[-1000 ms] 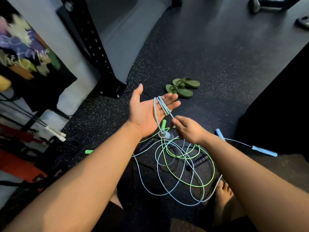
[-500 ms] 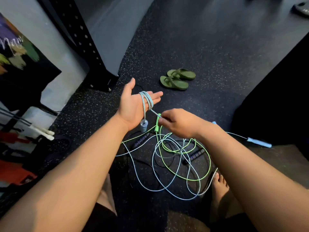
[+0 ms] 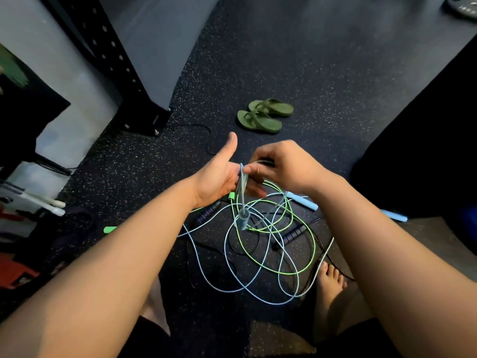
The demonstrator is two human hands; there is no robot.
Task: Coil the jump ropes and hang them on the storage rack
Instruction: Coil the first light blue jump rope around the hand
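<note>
Grip: right hand (image 3: 284,167) pinches thin light-blue plastic jump rope (image 3: 243,218).
Loops: draped over left hand (image 3: 216,179), fingers straight, thumb up.

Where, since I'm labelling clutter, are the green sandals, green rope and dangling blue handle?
green sandals (image 3: 255,120), head view, nearer sandal's strap
green rope (image 3: 314,244), head view, loop's right side
dangling blue handle (image 3: 243,220), head view, its middle
</note>
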